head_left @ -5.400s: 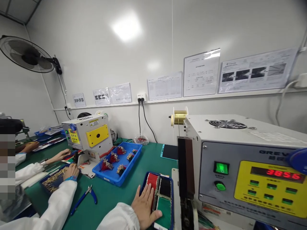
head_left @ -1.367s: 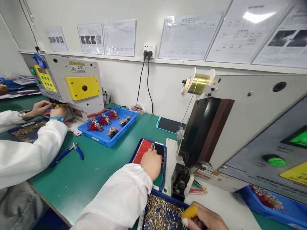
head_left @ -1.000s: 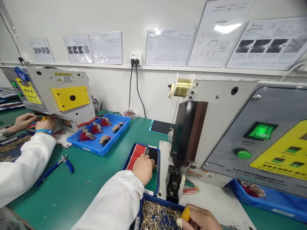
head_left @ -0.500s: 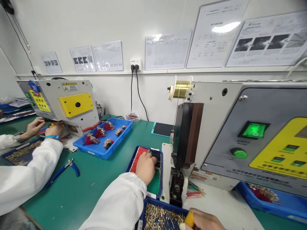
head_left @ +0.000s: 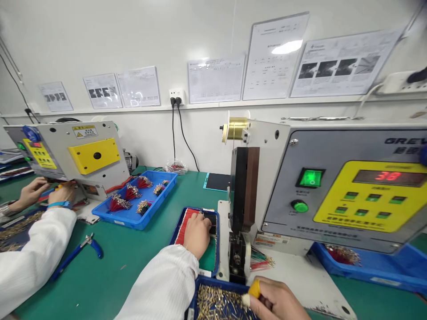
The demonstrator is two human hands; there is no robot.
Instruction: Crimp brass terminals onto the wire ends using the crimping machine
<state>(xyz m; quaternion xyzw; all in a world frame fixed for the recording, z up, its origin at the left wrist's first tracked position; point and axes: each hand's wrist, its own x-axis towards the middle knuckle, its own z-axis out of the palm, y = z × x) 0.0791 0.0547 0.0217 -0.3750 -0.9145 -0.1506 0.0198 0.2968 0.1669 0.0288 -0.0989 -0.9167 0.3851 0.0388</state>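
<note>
My left hand rests knuckles-up in a small blue tray holding red and black wire pieces, fingers curled at the black ones; whatever they pinch is hidden. My right hand, with a yellow cot on one fingertip, is closed at the edge of a blue tray of small brass terminals; what it pinches is too small to see. Both sit in front of the press head of a grey machine with a gold wire spool.
A co-worker's hands work at a second grey machine with a yellow cover on the left. A blue tray of red wire bundles, blue-handled pliers and another blue tray lie on the green table.
The view has swung right and levelled, showing the machine's display. My left hand stays in the wire tray; my right hand stays at the terminal tray.
</note>
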